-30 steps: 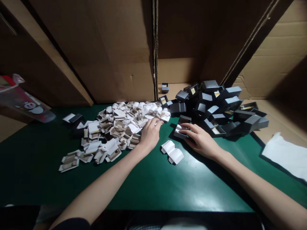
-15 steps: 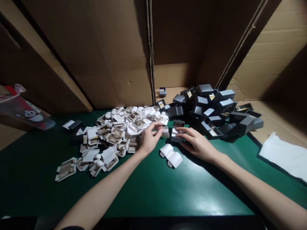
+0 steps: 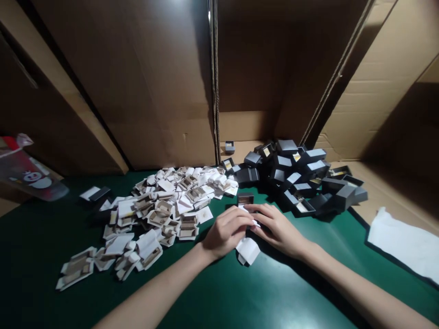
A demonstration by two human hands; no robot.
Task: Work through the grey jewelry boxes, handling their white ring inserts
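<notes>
My left hand (image 3: 225,232) and my right hand (image 3: 276,227) meet over the green table (image 3: 219,292), fingers curled around a small black box with a white insert (image 3: 254,222) that is mostly hidden between them. A folded white insert (image 3: 247,251) lies on the table just under my left hand. Another small open black box (image 3: 245,198) sits right beyond my fingers. To the left spreads a heap of white card inserts (image 3: 161,205). Behind and to the right is a pile of black boxes (image 3: 302,178).
Cardboard walls (image 3: 154,91) close off the back and right. A clear plastic bag with red print (image 3: 24,171) lies at the far left. A white sheet (image 3: 401,240) rests at the right edge. A lone black box (image 3: 229,146) sits in the back gap.
My left hand left the insert heap carrying a white insert and joined my right hand at the black box. Both hands drew nearer to me; the view tilted so everything sits lower.
</notes>
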